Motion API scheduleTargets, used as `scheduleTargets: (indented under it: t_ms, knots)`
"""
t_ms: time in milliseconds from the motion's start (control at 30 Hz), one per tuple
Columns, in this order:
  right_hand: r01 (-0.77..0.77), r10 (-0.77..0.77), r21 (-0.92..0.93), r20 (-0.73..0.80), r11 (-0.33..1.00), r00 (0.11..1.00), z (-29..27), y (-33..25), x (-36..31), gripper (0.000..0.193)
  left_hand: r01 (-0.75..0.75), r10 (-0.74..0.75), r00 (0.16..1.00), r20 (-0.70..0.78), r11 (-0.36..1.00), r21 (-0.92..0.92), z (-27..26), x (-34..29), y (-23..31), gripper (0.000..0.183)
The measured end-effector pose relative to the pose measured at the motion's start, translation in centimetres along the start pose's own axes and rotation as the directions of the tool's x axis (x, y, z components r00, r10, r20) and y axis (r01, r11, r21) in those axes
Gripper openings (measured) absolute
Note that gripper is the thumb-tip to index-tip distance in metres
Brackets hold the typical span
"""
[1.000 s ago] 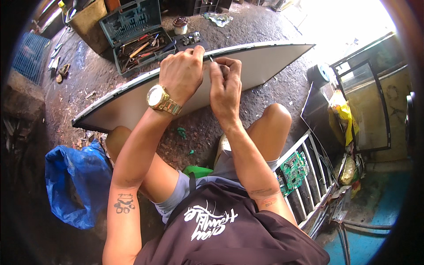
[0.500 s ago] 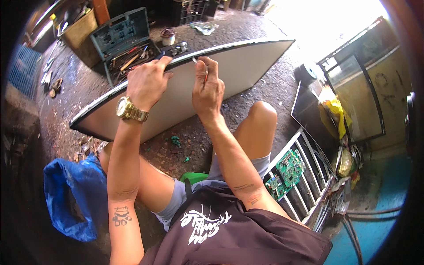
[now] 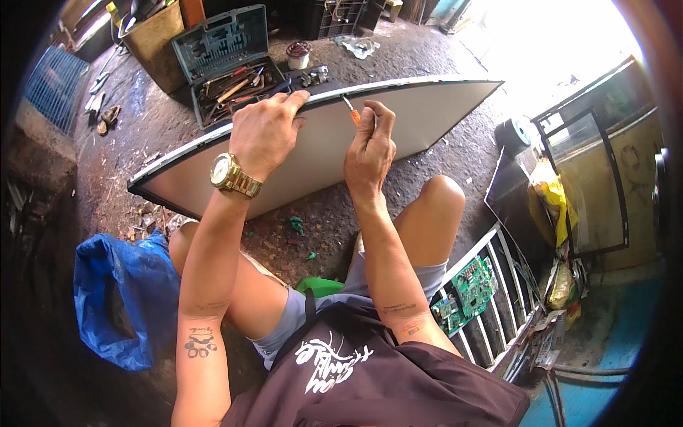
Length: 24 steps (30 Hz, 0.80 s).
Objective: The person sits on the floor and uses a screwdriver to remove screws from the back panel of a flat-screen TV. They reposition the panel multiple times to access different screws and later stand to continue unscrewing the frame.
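Right hand (image 3: 370, 151) curls round an orange screwdriver (image 3: 356, 116) (slim, metal-shafted); left hand (image 3: 265, 135) clasps a flat, pale panel (image 3: 420, 110).

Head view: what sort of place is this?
Probably an electronics repair or salvage workshop: an open toolbox contains hand tools, green circuit boards lie at the right, and the left hand holds the edge of a large flat panel.

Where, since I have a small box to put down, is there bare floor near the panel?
Bare floor shows beyond the panel, right of the crumpled sheet, and between the panel's right end and the round black object, the second patch speckled with debris. Beyond the left hand it is crowded: open tool case, jar and metal parts.
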State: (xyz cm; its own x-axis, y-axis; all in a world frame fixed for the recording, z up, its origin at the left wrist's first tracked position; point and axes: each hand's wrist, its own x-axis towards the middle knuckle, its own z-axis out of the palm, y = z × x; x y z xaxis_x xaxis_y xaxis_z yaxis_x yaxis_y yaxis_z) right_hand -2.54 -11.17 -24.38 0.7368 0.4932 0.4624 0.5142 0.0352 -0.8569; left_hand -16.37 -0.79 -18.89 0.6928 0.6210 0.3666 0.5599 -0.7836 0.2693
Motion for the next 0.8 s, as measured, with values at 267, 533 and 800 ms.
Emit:
scheduleTargets:
  t_ms: [267,533,800]
  knots:
    - [0.157,-0.149,0.089,-0.091,0.984,0.985,0.7,0.7,-0.1,0.026,-0.049,0.05,0.996,-0.072,0.999,0.022,0.3,0.0,-0.2,0.04]
    - [-0.073,0.061,0.273,0.051,0.959,0.997,1.7,0.4,-0.7,0.024,-0.068,0.066,0.995,-0.079,0.997,-0.027,0.6,-0.3,-0.2,0.04]
    - [-0.542,0.366,0.663,0.401,0.517,0.84,2.1,2.4,-0.5,0.02,-0.149,0.139,0.984,-0.112,0.984,-0.093,0.3,-0.6,-0.9,0.039]
